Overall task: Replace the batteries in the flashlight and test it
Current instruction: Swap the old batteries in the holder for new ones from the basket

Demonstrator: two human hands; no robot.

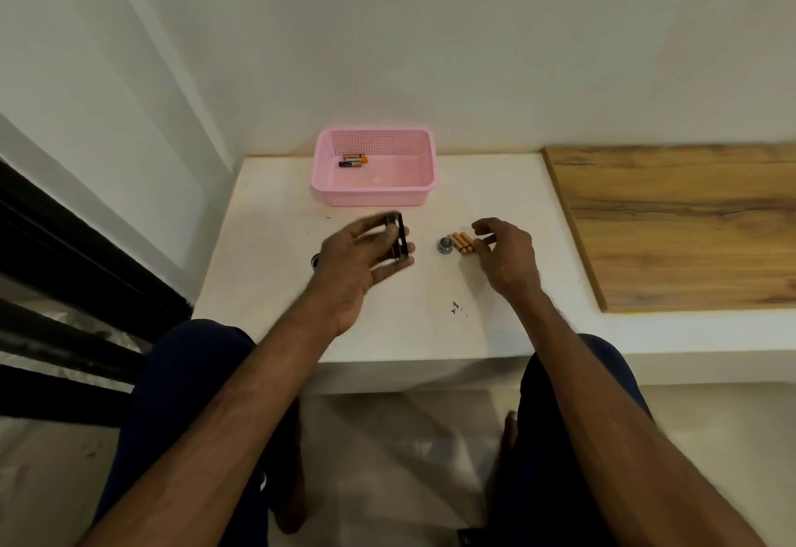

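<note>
My left hand (359, 260) holds a small black battery holder (398, 238) above the white ledge, fingers wrapped around it. Just behind that hand, a dark part of the flashlight (315, 262) peeks out on the ledge. Three orange batteries (461, 243) lie side by side on the ledge, with a round grey flashlight cap (445, 245) touching their left side. My right hand (506, 255) hovers at the right end of the orange batteries, fingers curled and apart, holding nothing. Used batteries (353, 160) lie in the pink basket (424, 191).
The white ledge (280, 210) ends in a front edge close to my knees. A wooden board (672, 223) covers the ledge to the right. Small dark flecks (458, 307) lie near the front. A dark window frame (64, 245) runs along the left.
</note>
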